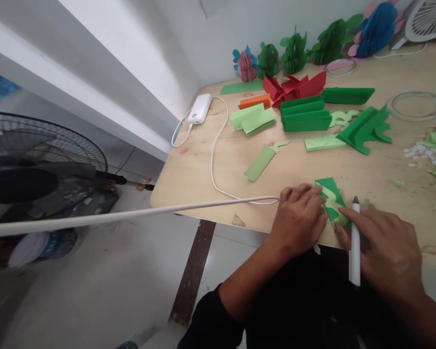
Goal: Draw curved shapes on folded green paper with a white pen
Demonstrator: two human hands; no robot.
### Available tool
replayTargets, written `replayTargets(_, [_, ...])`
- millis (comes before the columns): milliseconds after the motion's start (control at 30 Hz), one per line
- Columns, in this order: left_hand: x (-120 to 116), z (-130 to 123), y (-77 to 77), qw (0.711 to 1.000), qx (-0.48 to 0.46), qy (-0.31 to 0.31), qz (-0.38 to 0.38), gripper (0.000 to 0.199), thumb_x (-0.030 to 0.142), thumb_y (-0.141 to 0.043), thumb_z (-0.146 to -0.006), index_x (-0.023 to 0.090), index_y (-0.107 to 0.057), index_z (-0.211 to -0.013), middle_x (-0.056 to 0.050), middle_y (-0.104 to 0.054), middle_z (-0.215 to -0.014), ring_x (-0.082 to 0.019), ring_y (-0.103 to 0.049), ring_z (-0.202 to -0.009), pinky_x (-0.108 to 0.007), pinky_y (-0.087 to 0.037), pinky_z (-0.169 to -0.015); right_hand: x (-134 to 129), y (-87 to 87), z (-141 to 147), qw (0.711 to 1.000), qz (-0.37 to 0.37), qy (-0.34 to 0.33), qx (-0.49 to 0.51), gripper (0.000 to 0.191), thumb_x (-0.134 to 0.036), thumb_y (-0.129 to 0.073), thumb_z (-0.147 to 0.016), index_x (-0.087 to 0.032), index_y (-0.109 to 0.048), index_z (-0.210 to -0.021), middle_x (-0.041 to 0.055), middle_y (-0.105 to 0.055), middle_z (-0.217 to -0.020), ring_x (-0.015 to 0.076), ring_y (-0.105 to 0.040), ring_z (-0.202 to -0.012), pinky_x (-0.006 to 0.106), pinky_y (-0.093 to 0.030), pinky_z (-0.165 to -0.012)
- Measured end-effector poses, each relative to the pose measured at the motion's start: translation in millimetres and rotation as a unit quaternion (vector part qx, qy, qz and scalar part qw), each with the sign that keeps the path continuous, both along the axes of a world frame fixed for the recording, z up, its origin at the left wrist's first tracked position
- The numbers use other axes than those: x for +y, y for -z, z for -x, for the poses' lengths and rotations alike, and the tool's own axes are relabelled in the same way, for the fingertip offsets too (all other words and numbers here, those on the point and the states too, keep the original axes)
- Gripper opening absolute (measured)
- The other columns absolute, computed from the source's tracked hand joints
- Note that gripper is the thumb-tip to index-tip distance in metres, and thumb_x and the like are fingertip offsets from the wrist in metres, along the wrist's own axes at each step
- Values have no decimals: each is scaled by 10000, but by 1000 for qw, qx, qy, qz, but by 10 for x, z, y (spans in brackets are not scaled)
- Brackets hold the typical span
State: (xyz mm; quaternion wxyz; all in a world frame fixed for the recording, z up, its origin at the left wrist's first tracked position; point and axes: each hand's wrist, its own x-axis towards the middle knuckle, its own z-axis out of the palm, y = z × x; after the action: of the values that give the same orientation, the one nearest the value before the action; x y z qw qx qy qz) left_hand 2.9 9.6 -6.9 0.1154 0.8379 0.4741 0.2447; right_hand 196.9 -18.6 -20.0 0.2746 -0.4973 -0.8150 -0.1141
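Head view: a folded dark-green paper (332, 202) at the lower centre of the frame is pinned flat by the left hand (301, 218) while a white pen (355, 242) is gripped in the right hand (387, 252) — a light-green wavy shape already lies on it, cut green stacks (305, 114) are seen at upper centre, and cutting appears left.

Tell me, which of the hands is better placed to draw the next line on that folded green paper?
The right hand, probably. It holds the white pen with the tip close to the folded green paper. The left hand lies flat on the paper's left side, pinning it to the table.
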Motion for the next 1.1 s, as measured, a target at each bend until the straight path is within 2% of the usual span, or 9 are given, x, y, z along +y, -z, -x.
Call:
replayTargets(167, [0,8,17,1000,0,8,-18,293,385,-544,-955,163,-623,-1130,-92,-641,-1362,-240,-512,-1317,-423,-376,-1085,-7,-39,21,1000,9,5,2,275,-364,-604,-868,-224,-672,-1094,46,-683,-865,192,-594,-777,319,-392,-720])
replayTargets(367, [-2,3,9,1000,10,4,-27,257,364,-548,-957,167,-630,-1101,-70,-642,-1362,-223,-511,-1310,-416,-371,-1083,-15,-86,15,999,41,8,15,299,-406,-506,-926,-226,-669,-1100,48,-686,-878,203,-611,-823,326,-385,-735])
replayTargets(500, [-5,0,1,999,13,3,-29,261,368,-537,-961,174,-631,-1108,-63,-636,-1375,-221,-500,-1320,-416,-366,-1093,-27,-89,10,998,49,8,26,293,-401,-517,-923,-229,-664,-1110,52,-696,-902,203,-620,-847,325,-398,-750])
replayTargets(667, [-5,7,-6,999,22,6,-23,263,372,-522,-967,177,-631,-1104,-76,-634,-1375,-223,-498,-1324,-416,-367,-1094,-45,-47,-8,998,48,15,24,311,-404,-523,-910,-243,-681,-1125,60,-714,-936,219,-634,-866,348,-409,-766])
replayTargets(967, [-7,0,-44,999,28,6,-22,244,369,-547,-946,170,-636,-1056,-80,-635,-1365,-215,-502,-1310,-404,-381,-1082,1,94,-129,999,24,-26,20,336,-406,-590,-859,-237,-680,-1135,63,-715,-905,234,-651,-834,353,-444,-748])
replayTargets(1100, [-6,-1,-46,999,28,6,-24,231,357,-543,-950,170,-635,-1049,-85,-632,-1366,-219,-504,-1310,-410,-387,-1081,-4,132,-156,999,28,-20,28,332,-394,-598,-855,-262,-670,-1151,55,-725,-928,230,-662,-846,352,-454,-759])
